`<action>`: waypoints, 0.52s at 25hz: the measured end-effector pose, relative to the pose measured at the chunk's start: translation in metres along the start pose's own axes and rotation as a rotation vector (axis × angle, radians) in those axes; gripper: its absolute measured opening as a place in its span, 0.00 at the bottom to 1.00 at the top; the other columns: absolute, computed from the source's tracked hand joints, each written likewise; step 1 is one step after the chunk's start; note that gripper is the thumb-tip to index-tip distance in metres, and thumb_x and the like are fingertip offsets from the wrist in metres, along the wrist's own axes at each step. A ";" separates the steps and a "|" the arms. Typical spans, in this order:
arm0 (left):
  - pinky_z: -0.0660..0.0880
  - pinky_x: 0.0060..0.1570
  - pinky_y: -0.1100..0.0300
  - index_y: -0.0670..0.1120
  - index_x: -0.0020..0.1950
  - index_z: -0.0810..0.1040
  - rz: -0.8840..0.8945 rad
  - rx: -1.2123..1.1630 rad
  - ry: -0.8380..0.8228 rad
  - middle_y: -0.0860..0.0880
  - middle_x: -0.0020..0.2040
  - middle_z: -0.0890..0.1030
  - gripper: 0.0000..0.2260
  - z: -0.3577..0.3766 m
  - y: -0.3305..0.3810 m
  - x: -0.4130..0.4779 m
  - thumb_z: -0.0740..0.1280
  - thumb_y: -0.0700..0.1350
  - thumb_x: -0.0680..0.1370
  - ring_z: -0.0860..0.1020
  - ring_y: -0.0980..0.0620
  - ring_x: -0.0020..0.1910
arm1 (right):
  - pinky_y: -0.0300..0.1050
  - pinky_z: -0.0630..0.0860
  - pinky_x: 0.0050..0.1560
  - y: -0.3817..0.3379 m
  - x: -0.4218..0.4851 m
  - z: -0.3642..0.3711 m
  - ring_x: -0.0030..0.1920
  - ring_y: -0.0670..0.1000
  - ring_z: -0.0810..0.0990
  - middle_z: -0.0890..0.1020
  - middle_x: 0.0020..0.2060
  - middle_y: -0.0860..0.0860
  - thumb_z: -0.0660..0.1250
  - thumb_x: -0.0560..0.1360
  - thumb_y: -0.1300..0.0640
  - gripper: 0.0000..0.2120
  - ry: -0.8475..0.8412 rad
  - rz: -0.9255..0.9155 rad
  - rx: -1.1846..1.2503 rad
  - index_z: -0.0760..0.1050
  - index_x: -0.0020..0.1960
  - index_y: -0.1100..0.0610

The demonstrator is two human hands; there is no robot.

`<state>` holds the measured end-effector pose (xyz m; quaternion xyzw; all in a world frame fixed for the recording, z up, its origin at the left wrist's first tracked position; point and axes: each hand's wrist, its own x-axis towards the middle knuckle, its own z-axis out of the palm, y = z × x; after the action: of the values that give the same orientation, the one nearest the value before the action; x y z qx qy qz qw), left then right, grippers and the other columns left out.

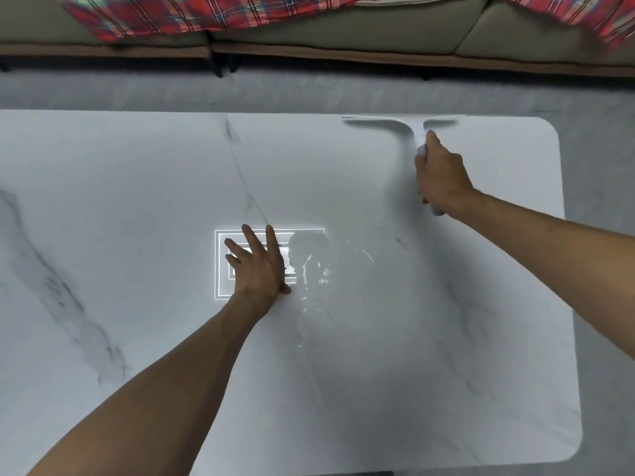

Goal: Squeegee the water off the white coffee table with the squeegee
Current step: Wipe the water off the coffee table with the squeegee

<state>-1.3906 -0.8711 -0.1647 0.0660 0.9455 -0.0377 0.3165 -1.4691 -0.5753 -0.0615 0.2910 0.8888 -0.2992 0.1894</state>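
At far edge of white coffee table, squeegee blade running left-right along edge, handle pointing back toward person, right hand fisted around handle, left hand flat, fingers spread, holding nothing, water just beside it

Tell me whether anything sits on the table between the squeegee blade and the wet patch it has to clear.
Nothing visible does. The squeegee, held in the right hand, rests at the far edge of the white coffee table. Bare tabletop lies between it and the water. The left hand lies flat beside the puddle, not in that path.
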 end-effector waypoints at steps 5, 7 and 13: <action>0.64 0.66 0.33 0.42 0.79 0.43 0.012 0.006 -0.003 0.28 0.75 0.49 0.59 -0.001 0.000 0.000 0.77 0.61 0.63 0.55 0.18 0.68 | 0.47 0.75 0.22 0.036 -0.061 0.022 0.32 0.60 0.80 0.78 0.42 0.62 0.50 0.81 0.50 0.21 -0.131 0.012 -0.108 0.55 0.73 0.44; 0.64 0.66 0.33 0.42 0.78 0.43 0.017 0.003 -0.006 0.28 0.75 0.49 0.58 -0.002 -0.001 -0.001 0.77 0.60 0.63 0.55 0.17 0.68 | 0.49 0.78 0.31 0.060 -0.101 0.029 0.39 0.61 0.81 0.79 0.44 0.62 0.51 0.82 0.48 0.24 -0.202 0.013 -0.128 0.50 0.77 0.41; 0.63 0.67 0.34 0.43 0.78 0.43 0.013 -0.039 -0.026 0.29 0.75 0.47 0.57 -0.008 0.000 -0.006 0.78 0.59 0.64 0.53 0.18 0.69 | 0.41 0.72 0.33 0.076 -0.157 0.019 0.30 0.51 0.75 0.80 0.36 0.55 0.52 0.82 0.46 0.24 -0.288 0.041 -0.091 0.54 0.77 0.41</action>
<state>-1.3906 -0.8707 -0.1547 0.0656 0.9414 -0.0181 0.3303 -1.2991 -0.6010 -0.0277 0.2542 0.8589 -0.2932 0.3342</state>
